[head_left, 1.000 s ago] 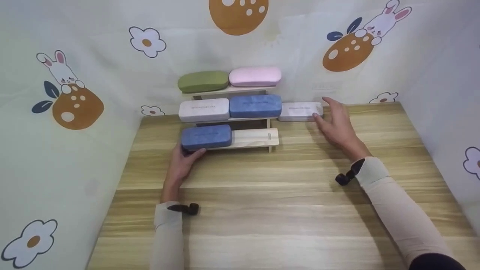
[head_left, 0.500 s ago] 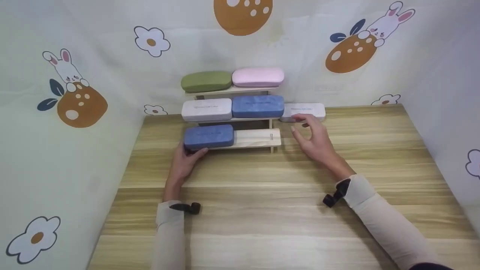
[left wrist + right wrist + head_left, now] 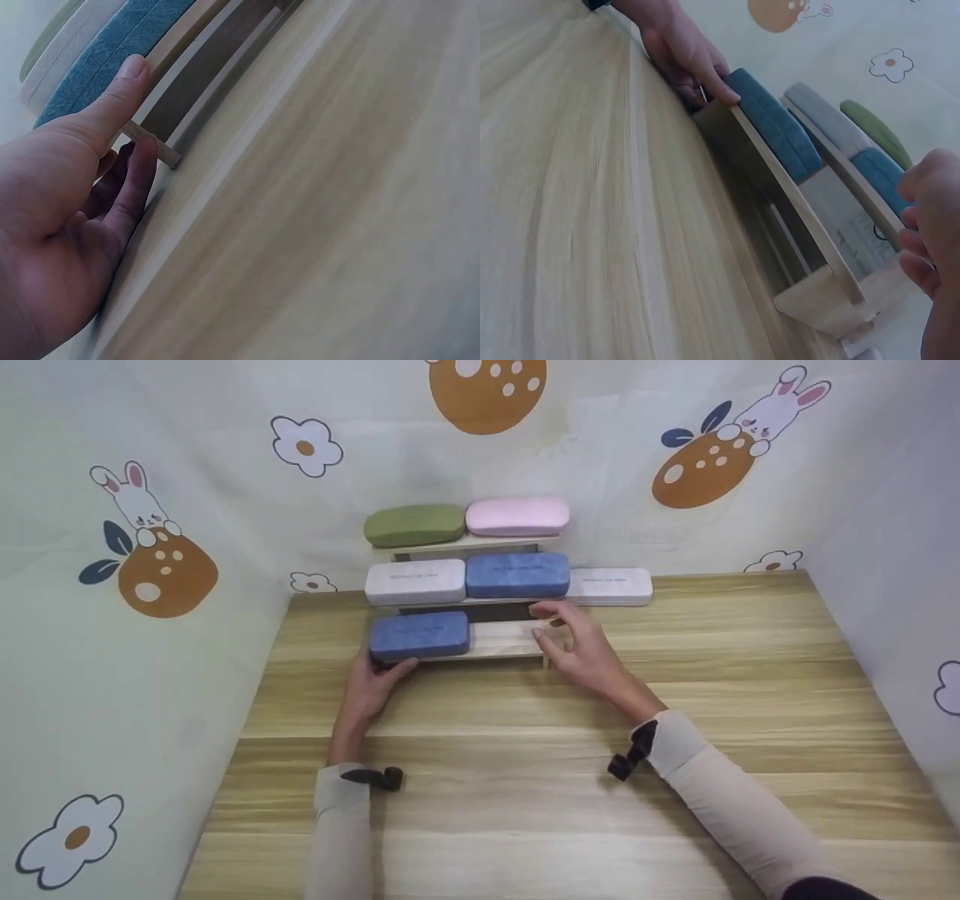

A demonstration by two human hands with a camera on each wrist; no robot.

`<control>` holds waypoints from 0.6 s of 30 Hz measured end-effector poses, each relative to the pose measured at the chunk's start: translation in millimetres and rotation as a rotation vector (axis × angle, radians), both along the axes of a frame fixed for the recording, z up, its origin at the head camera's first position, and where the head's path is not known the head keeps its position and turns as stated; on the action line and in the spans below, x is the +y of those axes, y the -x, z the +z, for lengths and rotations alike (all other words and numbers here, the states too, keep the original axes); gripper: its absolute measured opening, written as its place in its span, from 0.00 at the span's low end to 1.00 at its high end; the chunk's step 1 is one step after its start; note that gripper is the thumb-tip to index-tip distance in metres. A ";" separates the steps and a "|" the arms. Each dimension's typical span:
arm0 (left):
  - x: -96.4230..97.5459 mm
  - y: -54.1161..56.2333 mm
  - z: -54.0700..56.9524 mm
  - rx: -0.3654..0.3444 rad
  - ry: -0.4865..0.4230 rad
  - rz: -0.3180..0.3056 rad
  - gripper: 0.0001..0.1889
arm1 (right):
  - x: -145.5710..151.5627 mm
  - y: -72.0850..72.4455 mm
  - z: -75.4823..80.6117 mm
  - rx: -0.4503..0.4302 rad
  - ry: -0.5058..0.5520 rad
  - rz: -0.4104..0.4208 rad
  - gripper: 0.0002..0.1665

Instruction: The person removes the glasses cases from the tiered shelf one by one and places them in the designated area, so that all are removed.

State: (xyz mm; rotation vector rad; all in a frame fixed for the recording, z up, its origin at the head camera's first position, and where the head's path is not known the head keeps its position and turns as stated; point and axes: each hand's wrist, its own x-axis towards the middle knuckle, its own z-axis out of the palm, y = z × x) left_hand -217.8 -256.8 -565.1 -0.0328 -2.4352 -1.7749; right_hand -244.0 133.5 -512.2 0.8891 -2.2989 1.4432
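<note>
A three-tier stepped rack of pale wood (image 3: 501,640) stands on the wood-grained tabletop (image 3: 510,802), a mottled blue, round-cornered oblong case (image 3: 420,634) on its lowest tier at the left. The left hand (image 3: 367,686) grips that end, thumb along the front edge. The right hand (image 3: 592,656) hovers near the other end, half-curled and holding nothing, thumb and forefinger apart. Six cases show: two blue, the second blue case (image 3: 517,575) beside an off-white oblong case (image 3: 416,583) mid-rack; one plump green case (image 3: 415,525) and one plump pink case (image 3: 517,517) on top; another off-white case (image 3: 613,586) right of the rack.
</note>
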 end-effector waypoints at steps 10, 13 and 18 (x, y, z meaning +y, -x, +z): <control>0.4 -2.2 -0.7 0.003 -0.024 0.004 0.46 | -29.0 -0.1 1.9 -0.154 -0.120 0.065 0.29; 2.1 -2.7 0.3 0.003 -0.022 0.006 0.45 | -37.7 1.0 2.1 -0.175 -0.142 0.077 0.30; 3.4 -2.6 0.8 -0.018 -0.037 0.008 0.45 | -53.1 2.5 2.4 -0.177 -0.206 0.083 0.33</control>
